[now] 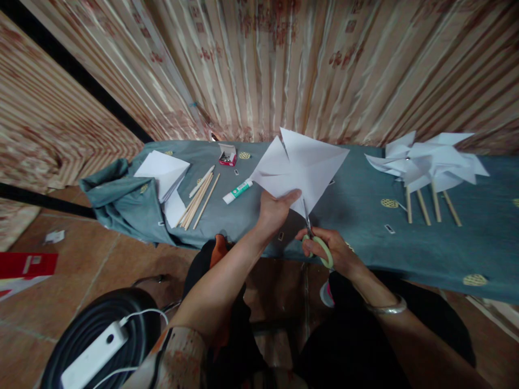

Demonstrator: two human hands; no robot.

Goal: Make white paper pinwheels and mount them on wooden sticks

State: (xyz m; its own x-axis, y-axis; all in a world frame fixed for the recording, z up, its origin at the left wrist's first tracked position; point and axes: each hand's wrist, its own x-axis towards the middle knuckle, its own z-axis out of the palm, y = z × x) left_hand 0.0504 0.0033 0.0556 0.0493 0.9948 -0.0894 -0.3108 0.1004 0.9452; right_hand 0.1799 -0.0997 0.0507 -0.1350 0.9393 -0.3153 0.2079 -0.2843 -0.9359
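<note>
A square sheet of white paper is held up over the table by my left hand, thumb on top and fingers hidden beneath. Slits run inward from its corners on the upper and left sides. My right hand grips scissors with pale green handles, and their blades are at the paper's near corner. Left of the paper lies a glue stick with a white and green tube. Farther left are several wooden sticks and a small red box with its lid up, holding small dark pieces.
A stack of white paper lies at the table's left end. Several white paper pinwheels on sticks rest at the right. A grey-green cloth covers the narrow table, with a pleated curtain behind. A white power bank-like block sits lower left.
</note>
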